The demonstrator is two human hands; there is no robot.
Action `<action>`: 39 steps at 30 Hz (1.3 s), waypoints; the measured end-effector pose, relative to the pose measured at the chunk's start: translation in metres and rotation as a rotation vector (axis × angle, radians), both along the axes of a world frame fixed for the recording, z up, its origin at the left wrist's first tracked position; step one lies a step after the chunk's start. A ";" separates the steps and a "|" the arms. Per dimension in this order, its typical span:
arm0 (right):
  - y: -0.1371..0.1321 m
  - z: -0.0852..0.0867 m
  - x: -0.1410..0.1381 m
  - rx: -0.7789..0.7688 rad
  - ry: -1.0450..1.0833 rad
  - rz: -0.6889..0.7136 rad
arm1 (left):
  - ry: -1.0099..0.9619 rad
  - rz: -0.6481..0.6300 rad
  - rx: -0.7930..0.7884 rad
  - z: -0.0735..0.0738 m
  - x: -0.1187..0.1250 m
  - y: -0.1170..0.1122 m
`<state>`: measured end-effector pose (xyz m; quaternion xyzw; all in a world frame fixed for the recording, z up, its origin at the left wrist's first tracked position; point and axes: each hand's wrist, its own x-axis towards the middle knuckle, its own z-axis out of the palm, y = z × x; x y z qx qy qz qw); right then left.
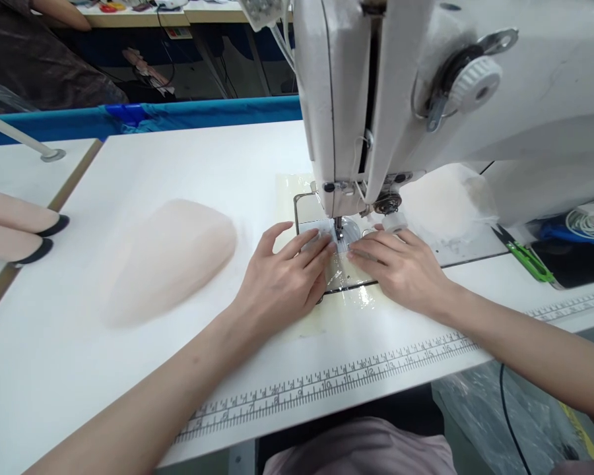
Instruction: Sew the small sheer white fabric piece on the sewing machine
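My left hand [290, 277] lies palm down on the machine bed, its outer finger spread and its other fingertips pressing just left of the presser foot [338, 227]. From the right, my right hand [406, 267] brings its closed fingertips close to the same foot. A small pale, bluish-white piece [313, 228] shows by the left fingertips. What the right fingers hold is hidden. The white sewing machine [356, 86] stands over both hands. Clear film [359, 297] covers the bed around the metal plate.
Blurred sheer beige fabric [178, 257] lies on the left; more pale fabric [448, 201] lies under the machine arm. Green thread snips [527, 257] and a black phone [579, 260] are at right. A printed ruler [327, 386] runs along the front edge. A person [44, 53] is behind.
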<state>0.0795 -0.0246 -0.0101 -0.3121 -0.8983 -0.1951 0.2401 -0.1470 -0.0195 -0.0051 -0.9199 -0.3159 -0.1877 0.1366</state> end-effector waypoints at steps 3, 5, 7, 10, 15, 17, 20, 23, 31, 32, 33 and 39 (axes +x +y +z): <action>-0.001 0.000 0.000 -0.001 -0.001 0.002 | -0.010 0.001 -0.003 0.001 0.001 -0.001; -0.001 0.001 0.000 0.000 -0.008 0.003 | -0.018 -0.002 -0.005 0.000 0.001 0.000; -0.001 0.001 0.000 -0.001 -0.018 0.002 | -0.022 0.000 -0.014 0.000 0.002 0.002; 0.001 0.000 0.000 0.003 -0.029 -0.005 | -0.026 0.009 -0.026 -0.001 0.002 0.004; 0.004 -0.002 -0.001 0.013 -0.051 -0.033 | -0.035 0.026 -0.014 -0.002 0.002 0.008; 0.005 -0.001 -0.002 -0.001 -0.063 -0.048 | -0.034 0.034 -0.019 -0.003 0.002 0.010; 0.007 0.001 -0.003 -0.034 -0.088 -0.077 | -0.040 0.057 -0.048 -0.003 0.002 0.013; 0.008 0.002 -0.003 -0.063 -0.110 -0.105 | -0.053 0.087 -0.112 -0.004 0.003 0.016; 0.010 0.000 0.000 -0.119 -0.101 -0.113 | -0.075 0.148 -0.202 -0.005 0.004 0.015; 0.010 0.000 0.000 -0.131 -0.095 -0.109 | -0.075 0.146 -0.194 -0.006 0.004 0.015; 0.010 0.000 0.001 -0.144 -0.089 -0.106 | -0.077 0.144 -0.187 -0.007 0.004 0.015; 0.010 -0.001 0.001 -0.264 -0.045 -0.091 | -0.119 0.162 -0.188 -0.004 0.003 0.014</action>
